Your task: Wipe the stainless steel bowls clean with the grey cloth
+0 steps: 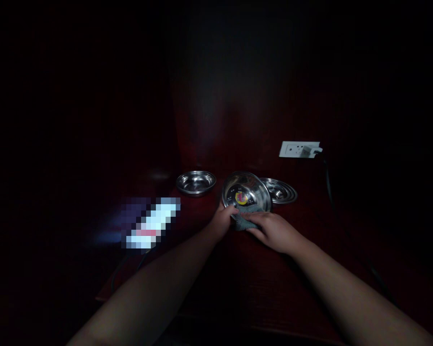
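Two bare hands work close together over the dark red worktop (245,288), both on one shiny metal bowl (258,190) that is tilted so its inside faces the person. The left hand (222,221) is clamped on the lower left of the rim, its thumb over the edge; the right hand (274,230) grips a grey-green cloth (246,222) pressed against the near rim.

A narrow strip of worktop separates this bowl from a shallow metal dish (197,182) at the left, while a flatter metal piece with ringed edges (288,194) sits just behind it to the right, giving little room on that side. Between the forearms the worktop runs back from its front edge, a wider space to move in. Its left front corner peeks out beside the left forearm; the right border is lost in the dark.

The left fingers are mostly behind the bowl, which also covers part of the ringed piece. The lettering around the yellow and red sticker (241,198) is too small to read. A glowing rectangle (153,223) left of the hands is blocked into squares. Behind, a wall socket (290,149) holds a plug, its cord (328,182) fading into shadow.
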Action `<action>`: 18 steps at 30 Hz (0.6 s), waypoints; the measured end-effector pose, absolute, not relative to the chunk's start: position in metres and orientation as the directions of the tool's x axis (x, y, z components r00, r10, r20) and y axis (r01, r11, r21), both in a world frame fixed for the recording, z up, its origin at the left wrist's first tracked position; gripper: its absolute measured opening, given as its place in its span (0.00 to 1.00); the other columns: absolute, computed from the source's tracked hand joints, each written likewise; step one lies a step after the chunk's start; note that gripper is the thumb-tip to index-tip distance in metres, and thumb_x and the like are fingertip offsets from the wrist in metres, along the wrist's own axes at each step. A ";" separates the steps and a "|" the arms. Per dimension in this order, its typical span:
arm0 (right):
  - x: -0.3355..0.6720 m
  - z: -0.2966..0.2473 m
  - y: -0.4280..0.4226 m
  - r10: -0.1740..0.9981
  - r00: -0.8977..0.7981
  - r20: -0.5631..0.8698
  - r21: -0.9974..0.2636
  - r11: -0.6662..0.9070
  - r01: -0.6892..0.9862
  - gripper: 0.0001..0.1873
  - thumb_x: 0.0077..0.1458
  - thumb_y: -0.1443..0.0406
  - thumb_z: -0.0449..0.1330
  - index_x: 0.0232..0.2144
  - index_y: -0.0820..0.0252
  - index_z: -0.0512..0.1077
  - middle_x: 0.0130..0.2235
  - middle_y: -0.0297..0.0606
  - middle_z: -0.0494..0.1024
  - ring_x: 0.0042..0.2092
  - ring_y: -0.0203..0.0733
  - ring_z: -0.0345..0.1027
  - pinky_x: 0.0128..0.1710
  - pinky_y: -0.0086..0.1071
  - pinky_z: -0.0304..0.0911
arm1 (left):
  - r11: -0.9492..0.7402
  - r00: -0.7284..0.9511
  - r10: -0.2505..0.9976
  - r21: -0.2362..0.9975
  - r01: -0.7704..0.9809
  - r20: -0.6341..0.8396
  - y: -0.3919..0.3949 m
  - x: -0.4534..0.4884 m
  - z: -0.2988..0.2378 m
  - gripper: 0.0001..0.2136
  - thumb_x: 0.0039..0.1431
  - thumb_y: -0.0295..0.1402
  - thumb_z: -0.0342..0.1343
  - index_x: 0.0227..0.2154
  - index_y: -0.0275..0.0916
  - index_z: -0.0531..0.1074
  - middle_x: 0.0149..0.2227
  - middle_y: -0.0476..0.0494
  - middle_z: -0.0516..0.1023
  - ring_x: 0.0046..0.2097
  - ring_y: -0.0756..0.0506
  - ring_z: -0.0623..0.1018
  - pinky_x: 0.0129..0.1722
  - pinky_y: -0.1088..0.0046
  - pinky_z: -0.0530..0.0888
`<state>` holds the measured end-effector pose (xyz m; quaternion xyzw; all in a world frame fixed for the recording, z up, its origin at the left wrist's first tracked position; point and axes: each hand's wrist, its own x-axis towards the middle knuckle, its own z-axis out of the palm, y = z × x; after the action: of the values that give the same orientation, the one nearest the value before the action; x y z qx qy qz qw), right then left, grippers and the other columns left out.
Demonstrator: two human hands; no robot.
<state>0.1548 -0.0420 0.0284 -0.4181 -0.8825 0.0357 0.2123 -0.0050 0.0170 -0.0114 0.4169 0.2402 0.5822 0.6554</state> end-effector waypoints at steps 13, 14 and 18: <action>0.154 0.031 -0.046 0.737 -0.578 0.349 -0.286 0.671 0.684 0.23 0.50 0.70 0.55 0.50 0.58 0.68 0.50 0.41 0.74 0.49 0.45 0.69 0.50 0.41 0.63 | 0.048 0.267 0.958 0.860 -0.508 0.105 0.006 -0.009 0.000 0.29 0.36 0.25 0.54 0.49 0.41 0.64 0.41 0.44 0.74 0.43 0.41 0.73 0.43 0.62 0.69; 0.154 0.031 -0.046 0.734 -0.583 0.349 -0.295 0.676 0.675 0.24 0.49 0.71 0.56 0.50 0.58 0.68 0.49 0.41 0.75 0.49 0.45 0.69 0.50 0.40 0.63 | 0.047 0.270 0.957 0.861 -0.506 0.106 0.006 -0.009 0.001 0.30 0.37 0.25 0.54 0.49 0.41 0.64 0.42 0.44 0.74 0.43 0.41 0.73 0.43 0.63 0.69; 0.152 0.031 -0.047 0.726 -0.588 0.357 -0.313 0.686 0.657 0.25 0.47 0.72 0.55 0.50 0.59 0.69 0.48 0.41 0.75 0.48 0.44 0.70 0.49 0.39 0.64 | 0.036 0.279 0.952 0.863 -0.504 0.124 0.006 -0.010 -0.001 0.29 0.38 0.26 0.55 0.49 0.41 0.64 0.43 0.43 0.74 0.45 0.41 0.73 0.45 0.64 0.69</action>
<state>0.1524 -0.0475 0.0314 -0.3893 -0.8879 0.0737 0.2336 -0.0098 0.0063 -0.0008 0.4340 0.2580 0.5420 0.6718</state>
